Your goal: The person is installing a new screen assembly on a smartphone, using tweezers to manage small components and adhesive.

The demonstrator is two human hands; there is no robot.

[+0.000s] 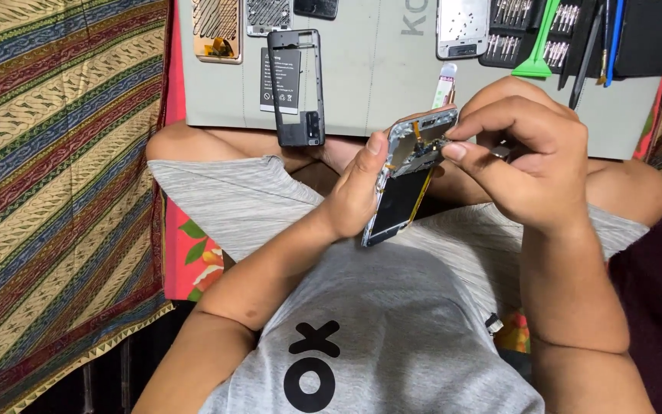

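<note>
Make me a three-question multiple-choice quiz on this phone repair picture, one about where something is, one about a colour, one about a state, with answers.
1. Where does the black phone frame lie?
A. On the grey mat
B. On the striped cloth
C. In the person's lap

2. What colour is the flat pry tool near the screwdriver bits?
A. Red
B. Green
C. White

3. In what state is the phone in the left hand?
A. Closed, with its back cover on
C. Wrapped in a box
B. Opened, with its inner parts showing

Answers:
1 A, the frame rests on the grey mat, beside a battery.
2 B, it is bright green.
3 B, inner parts are exposed where the right hand works on it.
</note>
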